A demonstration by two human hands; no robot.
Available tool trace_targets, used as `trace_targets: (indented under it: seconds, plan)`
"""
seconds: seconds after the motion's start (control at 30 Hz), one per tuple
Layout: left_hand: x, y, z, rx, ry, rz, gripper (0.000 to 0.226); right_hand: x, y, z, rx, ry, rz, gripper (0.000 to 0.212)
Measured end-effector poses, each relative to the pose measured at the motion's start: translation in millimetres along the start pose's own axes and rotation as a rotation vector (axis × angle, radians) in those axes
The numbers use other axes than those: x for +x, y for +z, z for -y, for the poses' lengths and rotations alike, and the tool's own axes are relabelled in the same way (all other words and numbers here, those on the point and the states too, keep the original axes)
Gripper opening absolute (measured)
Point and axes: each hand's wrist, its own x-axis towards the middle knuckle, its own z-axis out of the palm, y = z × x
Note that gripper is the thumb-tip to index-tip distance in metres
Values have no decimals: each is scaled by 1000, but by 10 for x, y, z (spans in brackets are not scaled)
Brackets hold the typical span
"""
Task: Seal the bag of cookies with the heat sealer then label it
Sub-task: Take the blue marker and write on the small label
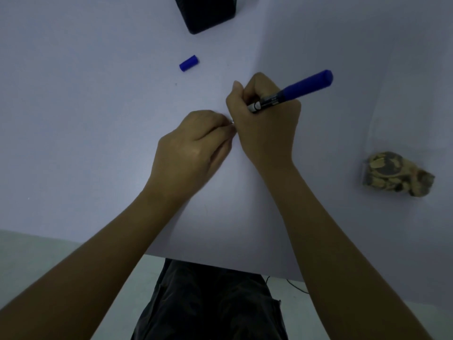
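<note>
My right hand is fisted round the blue felt-tip marker, cap off. Left hand is curled, pinning sth tiny, prob the label, hidden. Clear bag of cookies sits well apart on my right. Risk: label slips under the tip and ink smears.
</note>
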Motion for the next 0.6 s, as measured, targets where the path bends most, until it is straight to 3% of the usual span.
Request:
trace_targets:
  seconds: [0.6]
  plan:
    - [19,-7,0,49,21,-32,15,14,-15,13,32,21,20,30]
